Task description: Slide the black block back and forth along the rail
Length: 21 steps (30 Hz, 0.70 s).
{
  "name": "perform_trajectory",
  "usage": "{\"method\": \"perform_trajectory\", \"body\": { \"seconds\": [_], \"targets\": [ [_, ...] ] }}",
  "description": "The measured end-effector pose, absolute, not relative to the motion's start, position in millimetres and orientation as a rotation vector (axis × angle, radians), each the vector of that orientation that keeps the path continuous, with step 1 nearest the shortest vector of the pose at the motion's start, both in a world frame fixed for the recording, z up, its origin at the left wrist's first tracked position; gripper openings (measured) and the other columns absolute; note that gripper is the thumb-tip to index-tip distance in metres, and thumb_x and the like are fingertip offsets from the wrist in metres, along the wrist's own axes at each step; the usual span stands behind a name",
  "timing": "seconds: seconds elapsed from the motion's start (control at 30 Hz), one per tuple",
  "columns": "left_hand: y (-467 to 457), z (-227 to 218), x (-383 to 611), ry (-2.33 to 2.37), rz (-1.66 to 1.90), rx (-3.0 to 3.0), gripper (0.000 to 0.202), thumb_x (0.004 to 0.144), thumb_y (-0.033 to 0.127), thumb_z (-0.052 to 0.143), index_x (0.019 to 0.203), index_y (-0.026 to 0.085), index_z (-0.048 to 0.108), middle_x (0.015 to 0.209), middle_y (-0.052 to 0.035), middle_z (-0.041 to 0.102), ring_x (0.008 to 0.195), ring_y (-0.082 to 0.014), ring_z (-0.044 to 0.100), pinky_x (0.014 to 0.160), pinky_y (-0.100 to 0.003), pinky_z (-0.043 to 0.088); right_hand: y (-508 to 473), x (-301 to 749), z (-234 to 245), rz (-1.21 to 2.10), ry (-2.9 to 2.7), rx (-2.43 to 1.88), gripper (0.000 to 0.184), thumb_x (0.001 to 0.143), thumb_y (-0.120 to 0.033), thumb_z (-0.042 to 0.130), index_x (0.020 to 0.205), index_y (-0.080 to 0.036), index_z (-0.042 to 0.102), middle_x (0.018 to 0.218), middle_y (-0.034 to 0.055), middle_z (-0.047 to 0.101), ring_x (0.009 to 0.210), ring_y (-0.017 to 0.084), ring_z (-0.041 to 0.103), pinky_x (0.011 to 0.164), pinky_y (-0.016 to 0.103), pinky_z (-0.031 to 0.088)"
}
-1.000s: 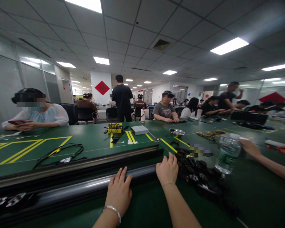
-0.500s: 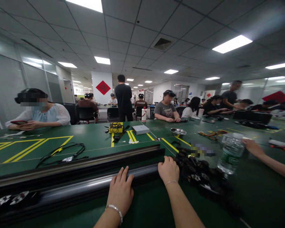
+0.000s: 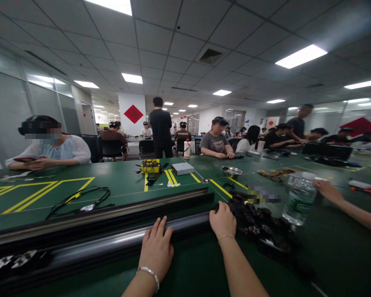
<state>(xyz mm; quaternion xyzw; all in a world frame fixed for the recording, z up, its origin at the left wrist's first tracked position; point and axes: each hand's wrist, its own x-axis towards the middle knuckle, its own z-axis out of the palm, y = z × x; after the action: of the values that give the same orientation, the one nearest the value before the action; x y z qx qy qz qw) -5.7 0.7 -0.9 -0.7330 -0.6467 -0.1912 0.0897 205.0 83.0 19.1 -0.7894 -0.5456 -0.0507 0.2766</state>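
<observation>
A long black rail with a shiny rounded top lies across the table in front of me. My left hand rests on it palm down, fingers stretched out. At the rail's right end is my right hand, its fingers curled down and closed; whatever they hold is hidden. Just right of that hand lies a pile of small black parts. Black-and-silver pieces sit on the rail's left part. Behind it runs a second long rail, roughly parallel.
A water bottle stands at right, near another person's hand. Farther back are a metal bowl, a grey box, a yellow box with cables and a white-red bottle. A black cable lies left.
My right hand has slid slightly to the right along the rail, closer to the pile of black parts. My left hand stays in place.
</observation>
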Motion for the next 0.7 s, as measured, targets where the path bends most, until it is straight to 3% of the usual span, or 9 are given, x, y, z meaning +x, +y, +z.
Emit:
{"method": "perform_trajectory", "body": {
  "seconds": [0.13,0.3,0.43,0.7],
  "targets": [
    [-1,2,-5,-1.931,-0.553,-2.184,0.035,0.072,0.019,0.042,0.104,0.03,0.053,0.139,0.0002,0.036,0.129,-0.0186,0.025,0.1,-0.038,0.023,86,208,14,-0.25,-1.396,-2.083,0.051,0.072,-0.022,0.039,0.12,-0.006,0.047,0.128,0.0167,0.042,0.114,0.026,0.042,0.092,0.034,0.031],
    [-6,11,0,-1.996,-0.502,-2.167,0.036,0.072,0.018,0.043,0.104,0.029,0.054,0.139,0.0007,0.036,0.129,-0.0181,0.027,0.1,-0.037,0.023,88,209,9,-0.362,-1.342,-2.069,0.054,0.071,-0.024,0.041,0.119,-0.001,0.047,0.133,0.0198,0.035,0.126,0.032,0.022,0.099,0.04,0.021],
    [-6,13,0,-1.999,-0.479,-2.163,0.038,0.072,0.017,0.042,0.105,0.03,0.054,0.139,0.001,0.036,0.129,-0.0175,0.026,0.1,-0.037,0.024,87,208,9,-0.391,-1.307,-2.11,0.056,0.07,-0.025,0.042,0.12,0.0,0.046,0.136,0.0208,0.029,0.127,0.035,0.016,0.099,0.044,0.019],
    [-1,-1,-6,-1.948,-0.489,-2.182,0.042,0.072,0.019,0.043,0.111,0.033,0.05,0.14,0.0021,0.034,0.129,-0.0176,0.025,0.1,-0.038,0.024,77,180,20,-0.367,-1.627,-1.833,0.05,0.081,-0.026,0.031,0.127,-0.009,0.042,0.14,0.0094,0.029,0.131,0.024,0.013,0.104,0.044,0.011]
  ]
}}
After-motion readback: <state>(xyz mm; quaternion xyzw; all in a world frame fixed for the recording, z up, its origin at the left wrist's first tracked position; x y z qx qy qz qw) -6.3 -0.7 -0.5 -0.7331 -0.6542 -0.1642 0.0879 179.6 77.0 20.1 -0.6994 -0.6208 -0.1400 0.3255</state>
